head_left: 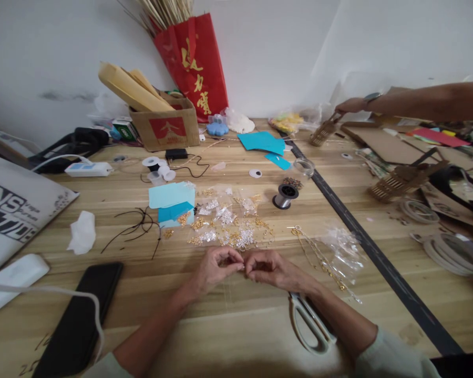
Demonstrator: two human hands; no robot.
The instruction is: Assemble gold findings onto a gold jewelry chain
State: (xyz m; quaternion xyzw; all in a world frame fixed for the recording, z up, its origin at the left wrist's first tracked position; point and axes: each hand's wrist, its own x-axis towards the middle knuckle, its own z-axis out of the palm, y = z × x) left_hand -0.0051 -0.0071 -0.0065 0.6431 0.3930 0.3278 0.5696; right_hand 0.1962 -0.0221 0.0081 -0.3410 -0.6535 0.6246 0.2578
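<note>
My left hand (216, 269) and my right hand (268, 268) meet fingertip to fingertip over the wooden table (205, 336). Both are pinched round a tiny item between them, too small to make out. A faint thin thread seems to hang below my left fingers. Just beyond my hands lie gold and silver beads (244, 237), some loose and some in small clear bags. Beneath my right wrist are white-handled scissors (309, 325). Gold chains (319, 260) lie to the right, beside crumpled clear plastic bags (345, 252).
A wire spool (286, 196) stands behind the beads, with blue cards (175, 202) to the left. A black phone (81, 320) lies front left. At back right, another person's hand (352, 106) holds a small woven basket (322, 132). A dark strip (362, 241) crosses the table.
</note>
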